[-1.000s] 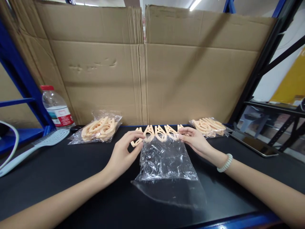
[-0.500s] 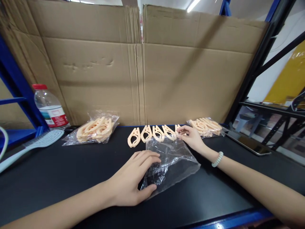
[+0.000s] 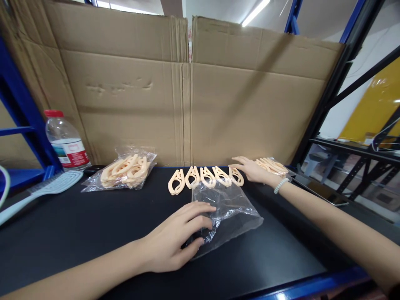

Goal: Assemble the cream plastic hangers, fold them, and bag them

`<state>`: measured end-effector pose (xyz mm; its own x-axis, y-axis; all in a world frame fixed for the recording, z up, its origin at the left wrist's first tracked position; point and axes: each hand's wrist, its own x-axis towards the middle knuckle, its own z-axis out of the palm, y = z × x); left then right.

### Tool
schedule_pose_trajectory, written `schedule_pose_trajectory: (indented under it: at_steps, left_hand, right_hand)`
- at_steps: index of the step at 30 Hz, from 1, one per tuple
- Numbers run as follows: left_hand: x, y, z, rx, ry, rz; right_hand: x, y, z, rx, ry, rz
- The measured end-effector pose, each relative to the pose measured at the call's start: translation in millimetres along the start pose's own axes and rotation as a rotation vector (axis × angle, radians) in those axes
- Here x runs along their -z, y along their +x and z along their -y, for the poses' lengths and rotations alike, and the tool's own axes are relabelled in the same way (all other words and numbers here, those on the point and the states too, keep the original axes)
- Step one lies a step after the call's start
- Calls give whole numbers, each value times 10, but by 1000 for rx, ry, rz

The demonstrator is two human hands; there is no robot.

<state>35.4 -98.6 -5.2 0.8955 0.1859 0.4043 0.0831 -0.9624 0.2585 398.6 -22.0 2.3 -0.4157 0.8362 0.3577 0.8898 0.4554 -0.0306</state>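
Note:
A row of several peach plastic folding hangers (image 3: pixel 171 183) lies along the back of the black table. Below them a clear plastic bag (image 3: pixel 234 200) lies flat, its upper edge reaching the hangers. My left hand (image 3: pixel 176 235) rests over the bag's left side, fingers apart and slightly curled. Over at the row's right end, my right hand (image 3: pixel 254 171) stretches its fingers out just above the rightmost hanger (image 3: pixel 233 175), holding nothing. Partly hidden behind that hand is a bagged pack of hangers (image 3: pixel 273 164).
Another bagged pack of hangers (image 3: pixel 126 170) sits at the back left. Beside it are a pale blue hairbrush (image 3: pixel 61 183) and a red-capped water bottle (image 3: pixel 68 146). Cardboard (image 3: pixel 131 104) walls off the back. A dark flat device (image 3: pixel 315 189) lies at the right, partly behind my arm.
My right hand has let go of the rightmost hanger and moved right and slightly up, its fingers opening out. The left hand stays on the bag, its fingers shifting a little.

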Motion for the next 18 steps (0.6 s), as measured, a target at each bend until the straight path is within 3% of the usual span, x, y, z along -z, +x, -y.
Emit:
schedule_pose_trajectory:
  at_steps: [3, 8, 15, 18]
  left_hand:
    - [50, 14, -19, -18, 25, 80]
    - [91, 28, -33, 17, 26, 188]
    - [57, 30, -19, 25, -38, 138]
    - [54, 40, -37, 1, -59, 118]
  right_hand:
    - [21, 92, 19, 41, -231, 208]
    - [200, 59, 35, 56, -239, 291]
    - [665, -403, 112, -24, -170, 379]
    - [901, -657, 213, -29, 7, 305]
